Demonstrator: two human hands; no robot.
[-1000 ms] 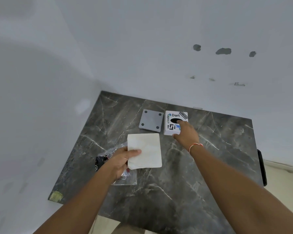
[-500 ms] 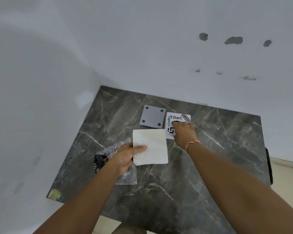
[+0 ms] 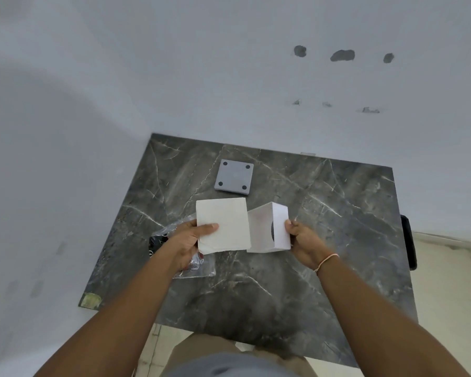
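A dark marble table (image 3: 324,213) stands in a corner between white walls (image 3: 201,77). Three gray patches (image 3: 342,55) mark the far wall. Pale floor (image 3: 446,281) shows at the right.

Grey square plate (image 3: 234,176), four dark dots, flat on marble table (image 3: 324,268), far side. Clear plastic bag (image 3: 205,269) near left edge. Grey patches (image 3: 342,55) on wall (image 3: 229,77).

Soft, even, dim daylight; faint shadows, wide-angle bending at blurred edges.
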